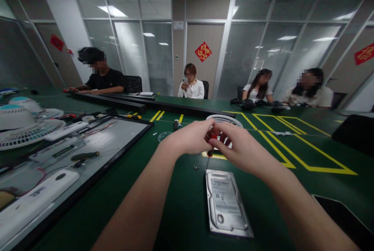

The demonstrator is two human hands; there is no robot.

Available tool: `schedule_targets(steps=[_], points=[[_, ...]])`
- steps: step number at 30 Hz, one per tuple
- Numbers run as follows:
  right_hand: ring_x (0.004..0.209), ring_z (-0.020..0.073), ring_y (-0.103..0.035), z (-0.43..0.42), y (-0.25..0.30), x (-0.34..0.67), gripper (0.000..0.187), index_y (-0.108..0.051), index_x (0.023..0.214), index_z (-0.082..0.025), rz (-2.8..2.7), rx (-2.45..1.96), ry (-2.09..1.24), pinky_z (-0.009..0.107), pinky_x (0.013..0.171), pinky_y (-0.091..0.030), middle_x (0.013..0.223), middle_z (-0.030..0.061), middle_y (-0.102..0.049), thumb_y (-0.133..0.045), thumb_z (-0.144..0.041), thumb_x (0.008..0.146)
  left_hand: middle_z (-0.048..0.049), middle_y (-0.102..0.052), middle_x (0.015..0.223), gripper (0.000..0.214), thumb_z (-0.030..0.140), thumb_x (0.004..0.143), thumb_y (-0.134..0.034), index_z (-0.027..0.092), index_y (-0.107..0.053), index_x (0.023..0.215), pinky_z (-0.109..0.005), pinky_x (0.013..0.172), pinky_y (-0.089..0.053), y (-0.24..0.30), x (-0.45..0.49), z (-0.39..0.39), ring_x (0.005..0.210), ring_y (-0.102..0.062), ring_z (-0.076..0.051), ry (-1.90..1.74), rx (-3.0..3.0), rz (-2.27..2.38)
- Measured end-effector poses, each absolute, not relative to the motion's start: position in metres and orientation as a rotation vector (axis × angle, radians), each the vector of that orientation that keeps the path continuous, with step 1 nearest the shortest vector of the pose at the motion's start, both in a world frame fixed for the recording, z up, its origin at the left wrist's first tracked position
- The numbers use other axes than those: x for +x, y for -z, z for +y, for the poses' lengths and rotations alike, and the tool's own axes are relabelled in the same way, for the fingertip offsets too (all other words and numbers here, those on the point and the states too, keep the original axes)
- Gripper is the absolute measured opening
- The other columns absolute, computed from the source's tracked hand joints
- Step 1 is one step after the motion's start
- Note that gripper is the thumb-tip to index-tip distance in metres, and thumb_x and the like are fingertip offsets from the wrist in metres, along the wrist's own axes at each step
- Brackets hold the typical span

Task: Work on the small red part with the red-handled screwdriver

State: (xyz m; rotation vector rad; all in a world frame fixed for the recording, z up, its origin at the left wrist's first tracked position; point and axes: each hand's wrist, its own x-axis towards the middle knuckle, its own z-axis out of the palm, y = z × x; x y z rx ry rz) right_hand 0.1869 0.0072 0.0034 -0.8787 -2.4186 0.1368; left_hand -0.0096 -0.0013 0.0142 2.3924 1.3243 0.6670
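A silver hard drive (226,204) lies label up on the green table in front of me. Above its far left corner stands a screwdriver (214,137) with a red and black handle, its thin shaft reaching down to that corner. My right hand (241,142) is closed, with thumb and fingers around the handle. From the other side, my left hand (195,136) is closed at the same handle, its fingertips partly hidden. Several small screws (196,168) rest on the table just left of the drive's far end.
At left lies a large black-framed panel (122,136) bearing a second screwdriver (84,156) and white parts. White fans (26,130) stand beyond it. A round white grille (224,120) is behind my hands, a dark tablet-like device (346,220) at right. Several people sit across the table.
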Motion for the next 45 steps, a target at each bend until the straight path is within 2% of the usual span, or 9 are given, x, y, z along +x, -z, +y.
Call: schedule_targets(steps=[6, 12, 19, 25, 28, 30, 36, 41, 45], points=[[0.109, 0.0229, -0.066, 0.0100, -0.0019, 0.1865, 0.029, -0.069, 0.106, -0.021, -2.440, -0.722, -0.161, 0.035, 0.091, -0.051, 0.121, 0.0094, -0.070, -0.051, -0.002, 0.095, -0.0065, -0.075, 0.115, 0.052, 0.017, 0.081, -0.068, 0.023, -0.058, 0.131, -0.028, 0.070, -0.051, -0.0141, -0.0122, -0.0013, 0.093, -0.072, -0.022, -0.676, 2.372, 1.271], [0.077, 0.0189, -0.063, 0.0114, -0.0019, 0.1870, 0.002, -0.067, 0.094, -0.022, -2.414, -0.944, -0.087, 0.030, 0.068, -0.042, 0.089, 0.0037, -0.071, -0.066, -0.022, 0.096, -0.0055, -0.077, 0.107, 0.036, 0.022, 0.076, -0.079, 0.019, -0.066, 0.109, -0.029, 0.074, -0.054, -0.0099, -0.0080, 0.0029, 0.094, -0.072, -0.023, -0.705, 2.362, 1.229], [0.066, 0.0172, -0.058, 0.0093, -0.0028, 0.1847, 0.021, -0.063, 0.082, -0.022, -2.361, -1.073, -0.067, 0.029, 0.060, -0.033, 0.077, 0.0014, -0.069, -0.070, -0.036, 0.095, -0.0067, -0.078, 0.106, 0.024, 0.020, 0.081, -0.073, 0.019, -0.071, 0.105, -0.032, 0.082, -0.055, -0.0102, -0.0040, 0.0033, 0.096, -0.072, -0.024, -0.651, 2.389, 1.226], [0.084, 0.0202, -0.065, 0.0079, -0.0056, 0.1884, 0.006, -0.069, 0.102, -0.023, -2.400, -0.885, -0.132, 0.031, 0.071, -0.045, 0.097, 0.0047, -0.071, -0.065, -0.021, 0.097, -0.0078, -0.075, 0.110, 0.027, 0.019, 0.085, -0.067, 0.021, -0.058, 0.111, -0.031, 0.076, -0.053, -0.0139, -0.0063, -0.0015, 0.095, -0.071, -0.024, -0.648, 2.399, 1.328], [0.100, 0.0218, -0.066, 0.0088, -0.0055, 0.1887, 0.028, -0.071, 0.109, -0.023, -2.439, -0.775, -0.161, 0.032, 0.084, -0.049, 0.114, 0.0074, -0.071, -0.057, -0.005, 0.094, -0.0081, -0.074, 0.111, 0.034, 0.016, 0.084, -0.066, 0.022, -0.056, 0.115, -0.031, 0.074, -0.052, -0.0153, -0.0072, -0.0031, 0.096, -0.071, -0.025, -0.620, 2.407, 1.354], [0.104, 0.0219, -0.066, 0.0101, -0.0049, 0.1881, 0.030, -0.071, 0.106, -0.022, -2.443, -0.752, -0.170, 0.033, 0.087, -0.049, 0.118, 0.0082, -0.070, -0.053, -0.002, 0.094, -0.0082, -0.074, 0.113, 0.039, 0.016, 0.083, -0.066, 0.022, -0.056, 0.120, -0.031, 0.075, -0.052, -0.0155, -0.0071, -0.0033, 0.097, -0.071, -0.025, -0.615, 2.406, 1.342], [0.077, 0.0187, -0.061, 0.0123, -0.0027, 0.1874, 0.006, -0.068, 0.091, -0.021, -2.417, -0.945, -0.094, 0.031, 0.068, -0.042, 0.090, 0.0033, -0.069, -0.067, -0.022, 0.096, -0.0059, -0.075, 0.109, 0.034, 0.024, 0.078, -0.076, 0.021, -0.062, 0.108, -0.030, 0.074, -0.052, -0.0121, -0.0058, 0.0007, 0.094, -0.071, -0.023, -0.676, 2.400, 1.277], [0.066, 0.0167, -0.057, 0.0088, -0.0040, 0.1844, 0.018, -0.064, 0.081, -0.021, -2.354, -1.070, -0.098, 0.030, 0.061, -0.035, 0.078, 0.0010, -0.069, -0.073, -0.030, 0.093, -0.0037, -0.076, 0.104, 0.023, 0.022, 0.080, -0.072, 0.021, -0.067, 0.102, -0.031, 0.074, -0.050, -0.0104, -0.0036, 0.0035, 0.092, -0.071, -0.023, -0.677, 2.432, 1.199], [0.069, 0.0176, -0.060, 0.0075, -0.0052, 0.1832, 0.017, -0.067, 0.086, -0.022, -2.357, -1.069, -0.116, 0.030, 0.062, -0.037, 0.082, 0.0017, -0.071, -0.069, -0.036, 0.097, -0.0050, -0.076, 0.107, 0.020, 0.024, 0.083, -0.069, 0.021, -0.066, 0.103, -0.033, 0.077, -0.051, -0.0102, -0.0037, 0.0034, 0.094, -0.071, -0.024, -0.653, 2.440, 1.220]])
